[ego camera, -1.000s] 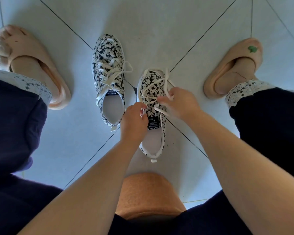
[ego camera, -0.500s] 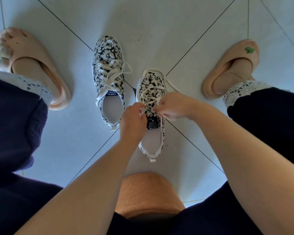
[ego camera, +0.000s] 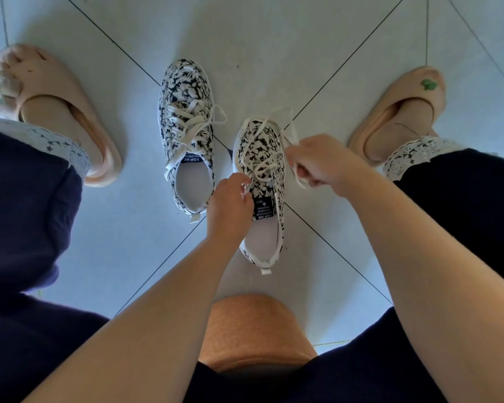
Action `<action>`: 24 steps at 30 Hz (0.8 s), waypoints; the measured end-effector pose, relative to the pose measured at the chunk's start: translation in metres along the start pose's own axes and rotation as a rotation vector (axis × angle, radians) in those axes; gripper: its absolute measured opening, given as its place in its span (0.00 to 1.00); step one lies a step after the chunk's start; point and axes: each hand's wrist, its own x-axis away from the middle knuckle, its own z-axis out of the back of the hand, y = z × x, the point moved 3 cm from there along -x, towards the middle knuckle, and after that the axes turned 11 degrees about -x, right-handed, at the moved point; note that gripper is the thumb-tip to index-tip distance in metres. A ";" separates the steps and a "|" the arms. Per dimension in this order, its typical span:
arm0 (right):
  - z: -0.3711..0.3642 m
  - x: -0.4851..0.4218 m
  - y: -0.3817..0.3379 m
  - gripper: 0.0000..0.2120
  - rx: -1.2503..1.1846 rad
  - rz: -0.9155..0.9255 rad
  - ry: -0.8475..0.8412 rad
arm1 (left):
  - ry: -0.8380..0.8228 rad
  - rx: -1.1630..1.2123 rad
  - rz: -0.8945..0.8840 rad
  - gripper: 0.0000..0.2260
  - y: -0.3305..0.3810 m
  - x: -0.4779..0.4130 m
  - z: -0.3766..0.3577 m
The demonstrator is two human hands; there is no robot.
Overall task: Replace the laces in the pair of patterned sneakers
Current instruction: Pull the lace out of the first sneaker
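Observation:
Two black-and-white patterned sneakers stand on the tiled floor, toes pointing away from me. The left sneaker (ego camera: 186, 132) is laced with a loose white lace and no hand touches it. My left hand (ego camera: 230, 203) pinches the white lace (ego camera: 262, 168) at the left side of the right sneaker (ego camera: 259, 149), beside its tongue label. My right hand (ego camera: 317, 161) is off the shoe's right side and grips the other end of that lace, which loops out past the toe.
My feet in beige slippers (ego camera: 70, 117) (ego camera: 402, 112) stand on either side of the sneakers. Dark trouser legs with white lace hems frame the view. An orange-brown round seat (ego camera: 256, 330) sits below between my arms.
My right hand has moved from over the right sneaker's tongue out to its right side, drawing the lace along. My left hand has stayed at the shoe's left side.

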 end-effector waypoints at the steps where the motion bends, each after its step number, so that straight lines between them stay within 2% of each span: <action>1: -0.006 -0.001 0.001 0.16 0.255 0.027 0.006 | 0.003 -0.003 -0.001 0.13 0.000 0.000 0.000; 2: -0.013 -0.001 0.002 0.16 0.383 0.052 -0.013 | 0.004 -0.007 -0.003 0.13 0.000 0.000 0.001; 3: -0.019 0.001 0.004 0.16 0.397 0.077 -0.048 | 0.005 -0.012 -0.005 0.13 0.000 -0.001 0.001; 4: -0.022 0.003 0.003 0.15 0.271 0.105 -0.083 | 0.004 -0.016 -0.003 0.13 0.000 -0.001 0.001; 7: -0.016 0.010 -0.010 0.10 -0.575 0.119 -0.177 | -0.006 -0.013 0.010 0.13 0.000 -0.001 0.000; 8: -0.009 0.010 -0.014 0.11 -0.741 0.116 -0.184 | -0.006 -0.014 0.008 0.14 0.000 -0.001 0.000; 9: -0.004 0.009 -0.015 0.14 -0.774 0.117 -0.164 | -0.006 -0.017 0.004 0.14 0.000 -0.001 0.000; 12: 0.005 0.003 -0.007 0.17 -0.645 0.096 -0.003 | -0.003 -0.017 0.003 0.13 -0.001 -0.001 0.000; 13: 0.007 0.000 -0.003 0.16 -0.518 0.085 0.074 | -0.003 -0.016 0.006 0.13 -0.001 -0.001 0.001; 15: 0.008 -0.006 0.007 0.14 -0.006 0.090 0.197 | -0.002 -0.019 0.006 0.13 -0.001 -0.002 0.000; 16: 0.003 -0.010 0.013 0.12 0.220 0.099 0.206 | -0.001 -0.021 0.002 0.13 -0.001 -0.002 0.000; 18: -0.009 -0.015 0.024 0.16 0.462 0.101 0.193 | 0.002 -0.017 -0.003 0.13 -0.001 -0.002 0.000; 20: -0.023 -0.017 0.031 0.20 0.598 0.117 0.166 | 0.004 -0.015 0.000 0.13 -0.002 -0.002 0.000; 22: -0.032 -0.020 0.032 0.18 0.728 0.115 0.132 | 0.006 -0.021 -0.003 0.13 -0.002 -0.002 0.000; 24: -0.037 -0.021 0.027 0.19 0.706 0.132 0.099 | 0.007 -0.019 -0.010 0.13 -0.002 -0.002 -0.001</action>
